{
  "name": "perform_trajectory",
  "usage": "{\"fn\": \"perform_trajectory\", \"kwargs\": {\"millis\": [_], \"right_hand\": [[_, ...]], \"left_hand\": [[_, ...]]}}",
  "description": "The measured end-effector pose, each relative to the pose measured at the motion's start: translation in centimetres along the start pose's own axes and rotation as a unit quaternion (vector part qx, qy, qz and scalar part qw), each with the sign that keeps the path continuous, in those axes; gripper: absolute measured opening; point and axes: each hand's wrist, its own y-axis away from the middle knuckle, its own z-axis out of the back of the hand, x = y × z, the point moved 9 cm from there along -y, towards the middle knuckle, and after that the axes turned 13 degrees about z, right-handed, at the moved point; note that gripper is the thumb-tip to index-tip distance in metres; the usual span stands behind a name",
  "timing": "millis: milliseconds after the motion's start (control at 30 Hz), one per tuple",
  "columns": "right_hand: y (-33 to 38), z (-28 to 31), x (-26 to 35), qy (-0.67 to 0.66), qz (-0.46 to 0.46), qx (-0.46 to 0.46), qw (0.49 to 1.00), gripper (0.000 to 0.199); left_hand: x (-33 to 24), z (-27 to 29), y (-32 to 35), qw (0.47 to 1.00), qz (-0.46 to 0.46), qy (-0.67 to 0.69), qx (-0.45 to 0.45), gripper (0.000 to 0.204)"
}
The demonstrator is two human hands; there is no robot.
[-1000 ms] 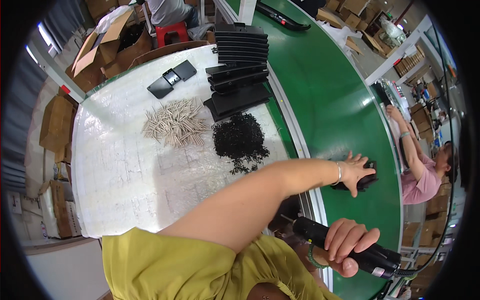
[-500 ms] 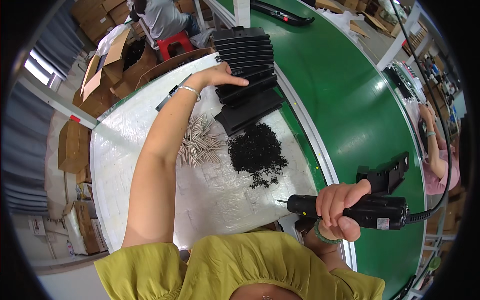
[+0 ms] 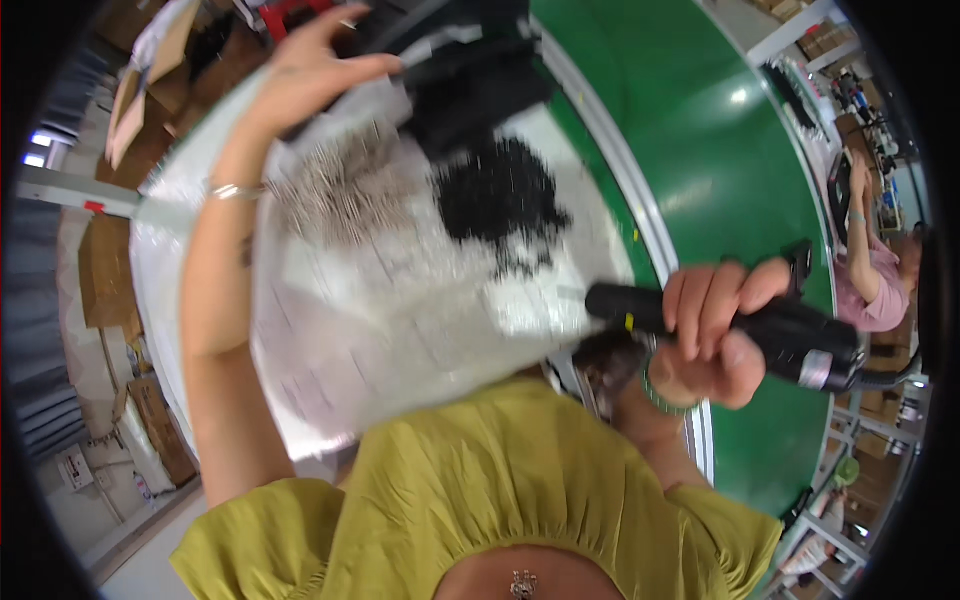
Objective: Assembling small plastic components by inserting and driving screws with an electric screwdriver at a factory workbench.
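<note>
My right hand [image 3: 715, 335] is wrapped around a black electric screwdriver [image 3: 770, 335], its tip turned left over the table's near right corner. My left hand [image 3: 320, 75] is at the far side of the table, blurred, with thumb and fingers spread around the edge of a long black plastic part [image 3: 440, 22]. Another black part [image 3: 475, 95] lies just below it. Nearer to me are a heap of thin silvery pins [image 3: 345, 190] and, to its right, a pile of small black pieces [image 3: 500, 195].
The white-covered table [image 3: 370, 330] borders a green conveyor belt [image 3: 690, 150] with a metal rail [image 3: 620, 160]. Cardboard boxes [image 3: 105, 270] stand on the left. At far right, a person in pink [image 3: 870, 280] works across the belt. A cable trails from the screwdriver.
The view has shifted, so the table appears higher. My left hand has moved left from the stack, a black part apparently in its grip. My right hand keeps hold of the screwdriver.
</note>
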Motion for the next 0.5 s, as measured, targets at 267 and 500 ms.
{"fn": "perform_trajectory", "kwargs": {"millis": [267,500], "right_hand": [[-0.2,0.7,-4.3,0.021,-0.017,0.021,0.999,0.034],[0.0,0.3,-5.4,0.034,-0.028,0.004,0.999,0.032]], "left_hand": [[0.2,-1.9,22.5,0.985,0.043,-0.161,0.036,0.073],[2.7,-4.7,27.8,0.974,0.151,-0.157,0.055,0.095]]}}
